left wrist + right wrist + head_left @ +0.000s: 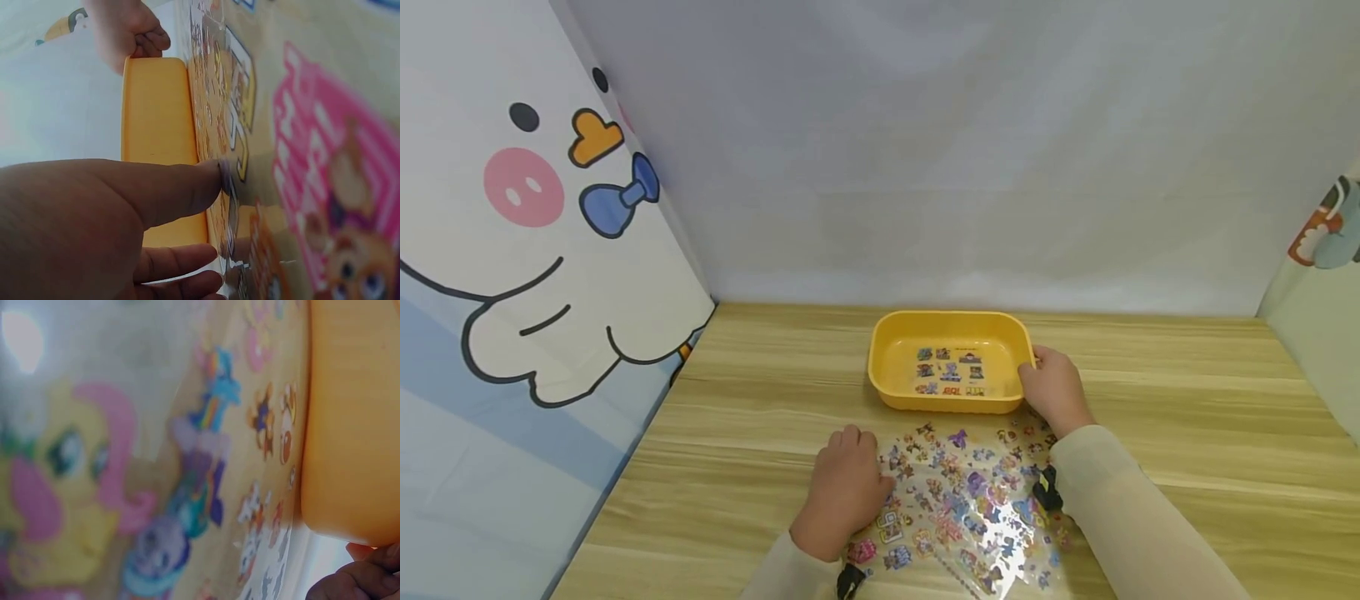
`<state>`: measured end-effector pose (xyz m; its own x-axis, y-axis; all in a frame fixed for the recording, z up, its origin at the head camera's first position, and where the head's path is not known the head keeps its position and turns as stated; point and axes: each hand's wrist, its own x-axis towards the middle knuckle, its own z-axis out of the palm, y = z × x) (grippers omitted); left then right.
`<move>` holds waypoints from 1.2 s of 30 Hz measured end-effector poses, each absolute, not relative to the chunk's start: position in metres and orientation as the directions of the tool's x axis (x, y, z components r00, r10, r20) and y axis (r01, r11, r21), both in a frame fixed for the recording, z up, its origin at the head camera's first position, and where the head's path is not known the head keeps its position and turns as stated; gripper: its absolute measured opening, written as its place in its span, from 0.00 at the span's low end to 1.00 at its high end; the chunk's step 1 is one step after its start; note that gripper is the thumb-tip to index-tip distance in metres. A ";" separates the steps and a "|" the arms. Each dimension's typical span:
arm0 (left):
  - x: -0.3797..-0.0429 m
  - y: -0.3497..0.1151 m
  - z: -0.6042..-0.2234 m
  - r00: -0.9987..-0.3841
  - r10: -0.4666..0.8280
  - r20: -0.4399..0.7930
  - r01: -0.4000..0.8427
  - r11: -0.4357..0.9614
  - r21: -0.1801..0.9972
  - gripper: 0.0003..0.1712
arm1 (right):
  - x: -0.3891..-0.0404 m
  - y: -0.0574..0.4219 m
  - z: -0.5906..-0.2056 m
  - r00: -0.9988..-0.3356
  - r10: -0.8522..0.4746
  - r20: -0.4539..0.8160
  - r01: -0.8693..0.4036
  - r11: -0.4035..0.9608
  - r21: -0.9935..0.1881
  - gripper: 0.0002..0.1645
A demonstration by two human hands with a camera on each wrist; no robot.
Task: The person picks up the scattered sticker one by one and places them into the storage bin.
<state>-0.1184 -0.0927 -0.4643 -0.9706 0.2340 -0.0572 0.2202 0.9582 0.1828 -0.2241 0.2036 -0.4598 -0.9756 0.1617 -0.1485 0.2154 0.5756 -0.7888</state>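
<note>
A yellow plastic tray (951, 405) stands on the table, with small cartoon pictures showing on its floor. My right hand (1057, 387) grips its right end, thumb over the rim and fingers outside. In front of the tray lies clear plastic sheeting (943, 521) covered with small cartoon stickers, shining under the light. My left hand (847, 487) rests at the sheeting's left edge, its thumb touching the surface. In the left wrist view, the thumb (187, 187) is straight and the other fingers are loosely extended. The right wrist view shows a yellow pony sticker (81, 462) close up.
The light wood table (730, 467) extends to both sides. A white cloth (985, 167) hangs behind it, and a cartoon-printed cloth (535, 275) borders the left. Black wrist straps (1048, 490) show at both sleeves.
</note>
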 end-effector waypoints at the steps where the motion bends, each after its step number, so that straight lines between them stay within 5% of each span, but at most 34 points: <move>1: -0.118 -0.092 -0.464 -0.971 0.231 -0.058 0.218 0.961 0.168 0.29 | -0.224 0.204 -0.460 -0.976 0.162 -0.149 0.215 0.575 -0.789 0.29; 11: -0.123 -0.088 -0.462 -0.984 0.147 -0.097 0.115 0.955 0.273 0.28 | -0.224 0.204 -0.459 -0.974 0.168 -0.153 0.223 0.575 -0.787 0.29; 26: -0.134 -0.095 -0.468 -0.988 0.056 -0.144 -0.014 0.895 0.446 0.10 | -0.223 0.204 -0.458 -0.976 0.156 -0.154 0.216 0.571 -0.792 0.29; 36: -0.144 -0.112 -0.467 -0.951 0.119 -0.285 -0.159 0.604 0.781 0.08 | -0.223 0.203 -0.458 -0.974 0.162 -0.159 0.224 0.570 -0.790 0.30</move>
<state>-0.1436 -0.1119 -0.4673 -0.9511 0.1187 -0.2850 -0.1587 0.6039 0.7811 -0.2229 0.2031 -0.4582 -0.9738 0.1619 -0.1594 0.2242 0.5702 -0.7904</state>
